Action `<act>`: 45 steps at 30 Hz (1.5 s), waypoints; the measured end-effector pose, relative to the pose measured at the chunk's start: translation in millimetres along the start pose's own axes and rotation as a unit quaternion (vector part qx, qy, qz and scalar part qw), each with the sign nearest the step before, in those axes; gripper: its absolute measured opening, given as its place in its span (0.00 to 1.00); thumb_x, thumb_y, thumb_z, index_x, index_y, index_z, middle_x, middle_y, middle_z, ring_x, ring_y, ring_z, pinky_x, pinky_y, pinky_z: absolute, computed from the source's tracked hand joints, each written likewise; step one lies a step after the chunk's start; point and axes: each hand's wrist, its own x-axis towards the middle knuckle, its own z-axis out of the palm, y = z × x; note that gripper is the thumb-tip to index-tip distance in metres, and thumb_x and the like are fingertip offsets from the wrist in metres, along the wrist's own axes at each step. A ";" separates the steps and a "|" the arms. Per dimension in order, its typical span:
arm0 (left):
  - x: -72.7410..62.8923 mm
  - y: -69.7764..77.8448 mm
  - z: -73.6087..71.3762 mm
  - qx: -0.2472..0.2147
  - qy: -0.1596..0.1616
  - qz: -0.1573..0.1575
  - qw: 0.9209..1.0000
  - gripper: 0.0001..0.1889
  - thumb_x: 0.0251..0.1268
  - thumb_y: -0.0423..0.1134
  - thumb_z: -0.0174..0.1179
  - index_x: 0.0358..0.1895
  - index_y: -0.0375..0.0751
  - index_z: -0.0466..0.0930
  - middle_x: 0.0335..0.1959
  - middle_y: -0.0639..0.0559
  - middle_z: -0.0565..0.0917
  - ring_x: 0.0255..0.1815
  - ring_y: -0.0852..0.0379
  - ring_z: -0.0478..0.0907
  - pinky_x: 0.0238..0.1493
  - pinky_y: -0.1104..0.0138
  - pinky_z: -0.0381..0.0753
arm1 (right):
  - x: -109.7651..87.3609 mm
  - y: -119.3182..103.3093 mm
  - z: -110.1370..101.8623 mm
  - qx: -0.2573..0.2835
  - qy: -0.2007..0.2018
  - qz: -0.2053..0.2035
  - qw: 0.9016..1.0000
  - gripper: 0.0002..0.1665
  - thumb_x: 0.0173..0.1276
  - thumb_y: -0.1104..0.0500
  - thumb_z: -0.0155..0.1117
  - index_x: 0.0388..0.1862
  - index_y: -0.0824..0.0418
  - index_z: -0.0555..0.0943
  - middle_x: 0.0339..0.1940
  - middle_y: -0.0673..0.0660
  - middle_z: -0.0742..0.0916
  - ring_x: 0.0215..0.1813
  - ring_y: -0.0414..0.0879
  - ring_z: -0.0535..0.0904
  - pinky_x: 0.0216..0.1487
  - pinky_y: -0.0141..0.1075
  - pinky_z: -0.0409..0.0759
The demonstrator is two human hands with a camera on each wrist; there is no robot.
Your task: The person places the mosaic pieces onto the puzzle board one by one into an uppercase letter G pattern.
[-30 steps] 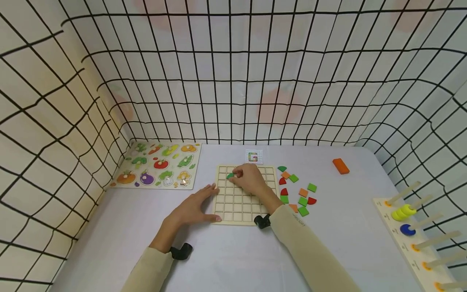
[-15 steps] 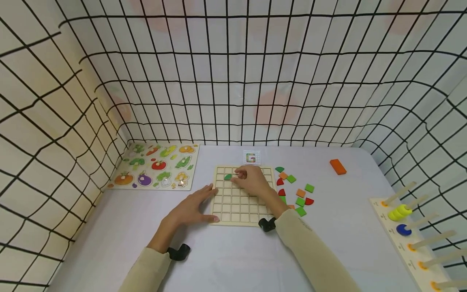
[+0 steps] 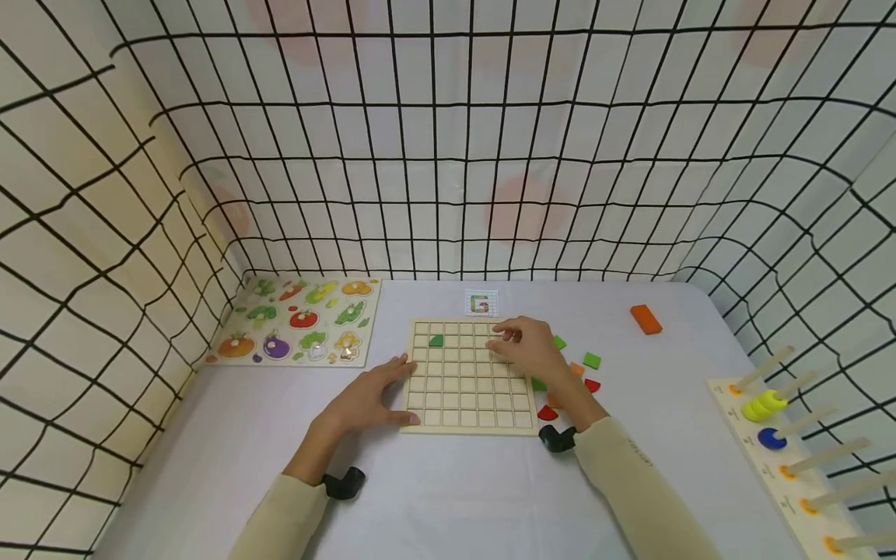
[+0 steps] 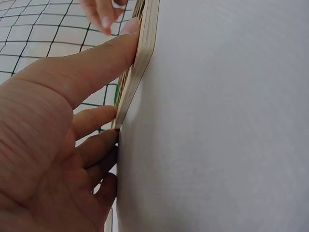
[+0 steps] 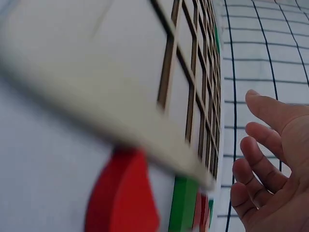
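A wooden grid board (image 3: 469, 389) lies flat on the white table, with a single green quarter-round tile (image 3: 437, 341) in a cell near its upper left. Along the board's left side rests my left hand (image 3: 365, 400); its thumb is on the near left corner and its fingers touch the left edge. My right hand (image 3: 532, 350) hangs over the board's right edge, fingers loosely bent and nothing between them, as the right wrist view also shows. Beneath and beside that arm are loose tiles, among them a red quarter-round (image 3: 547, 413), a green square (image 3: 592, 360) and an orange square (image 3: 576, 370), some partly hidden.
A small pattern card (image 3: 481, 302) lies behind the board. At the back left is a vegetable peg puzzle (image 3: 294, 327); at the right, an orange block (image 3: 646, 319) and a peg stand with rings (image 3: 759, 443). Black netting (image 3: 448, 159) encloses the table.
My right hand let go of the green quarter-round tile, which stays in its cell, and moved right across the board to the loose tiles. The left hand stayed put.
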 end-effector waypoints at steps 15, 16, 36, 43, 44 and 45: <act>-2.2 0.5 1.0 -0.007 0.000 -0.028 1.000 0.51 0.49 0.58 0.79 0.78 0.49 0.67 0.83 0.50 0.59 0.85 0.44 0.53 0.81 0.44 0.57 | -30.9 51.3 -54.6 -0.082 0.032 0.068 0.994 0.26 0.67 0.43 0.74 0.59 0.54 0.86 0.44 0.56 0.84 0.48 0.52 0.74 0.37 0.36 0.76; -1.6 0.6 0.9 -0.007 0.000 -0.028 1.000 0.51 0.49 0.58 0.79 0.78 0.49 0.67 0.83 0.50 0.60 0.85 0.45 0.53 0.81 0.44 0.57 | -32.6 55.2 -57.9 -0.086 0.034 0.073 0.993 0.26 0.67 0.43 0.73 0.59 0.54 0.86 0.45 0.57 0.84 0.49 0.52 0.74 0.36 0.35 0.76; -1.8 4.4 -4.0 -0.025 0.004 -0.036 0.999 0.51 0.48 0.56 0.80 0.78 0.49 0.68 0.83 0.51 0.60 0.85 0.45 0.53 0.82 0.44 0.56 | -70.4 105.2 -102.8 -0.117 0.032 0.072 0.990 0.29 0.68 0.45 0.73 0.60 0.60 0.84 0.44 0.59 0.85 0.46 0.52 0.75 0.45 0.39 0.76; -0.1 2.1 0.2 -0.036 0.009 -0.033 0.999 0.51 0.47 0.56 0.81 0.77 0.50 0.69 0.83 0.52 0.60 0.85 0.46 0.53 0.82 0.44 0.55 | -74.5 110.5 -109.5 -0.119 0.003 0.081 0.990 0.32 0.67 0.44 0.73 0.63 0.61 0.82 0.49 0.61 0.85 0.51 0.55 0.77 0.52 0.44 0.78; -0.1 1.9 1.1 -0.038 0.009 -0.032 0.999 0.51 0.47 0.56 0.81 0.77 0.50 0.69 0.83 0.52 0.60 0.85 0.46 0.53 0.82 0.44 0.55 | -74.7 111.1 -109.9 -0.121 0.002 0.082 0.989 0.32 0.67 0.44 0.73 0.63 0.61 0.83 0.49 0.61 0.85 0.51 0.55 0.77 0.52 0.45 0.78; -0.1 1.6 2.0 -0.040 0.010 -0.032 0.999 0.51 0.47 0.56 0.81 0.77 0.50 0.69 0.83 0.52 0.60 0.85 0.46 0.53 0.82 0.44 0.55 | -74.9 111.5 -110.5 -0.122 0.001 0.082 0.989 0.31 0.67 0.45 0.74 0.62 0.62 0.83 0.49 0.62 0.85 0.51 0.55 0.77 0.52 0.45 0.79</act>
